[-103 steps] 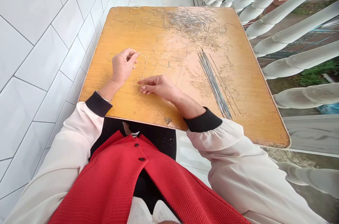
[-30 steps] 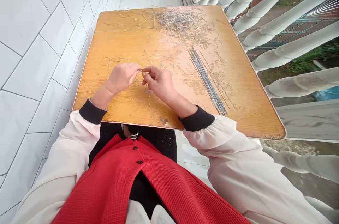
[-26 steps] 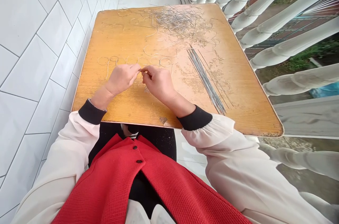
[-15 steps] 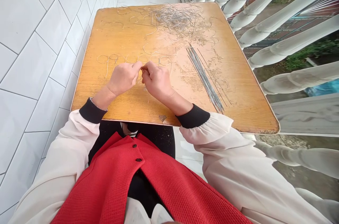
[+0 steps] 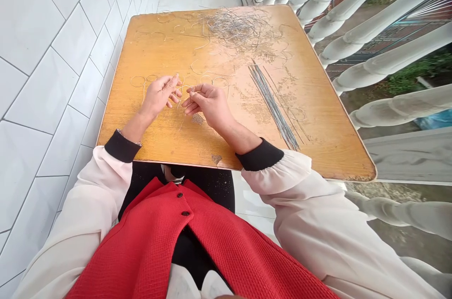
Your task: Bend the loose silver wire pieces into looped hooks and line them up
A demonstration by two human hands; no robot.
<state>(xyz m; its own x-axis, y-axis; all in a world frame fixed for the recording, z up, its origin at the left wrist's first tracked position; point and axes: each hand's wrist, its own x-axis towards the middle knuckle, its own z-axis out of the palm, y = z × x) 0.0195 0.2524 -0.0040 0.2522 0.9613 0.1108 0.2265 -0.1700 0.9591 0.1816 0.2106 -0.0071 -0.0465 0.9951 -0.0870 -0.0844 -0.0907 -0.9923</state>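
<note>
Over the near half of a wooden table (image 5: 165,139), my right hand (image 5: 208,102) pinches a thin, pale wire (image 5: 179,101) between thumb and forefinger. The wire curves toward my left hand (image 5: 160,95), whose fingers are apart with nothing visibly gripped. Thin wire rings (image 5: 137,81) lie in a row just beyond my hands, partly hidden by them. To the right of my right hand rests a bundle of straight grey wires (image 5: 273,108). A tangled heap of wire (image 5: 235,26) sits at the table's far side.
A white tiled wall (image 5: 45,77) runs along the left. White balusters (image 5: 367,73) line the right side, past the table's edge. A few loose straight wires and a curled one lie beside the bundle.
My hands were together, both closed at the fingertips. Now they have parted slightly, my left hand has opened its fingers, and a curved wire shows at my right fingertips.
</note>
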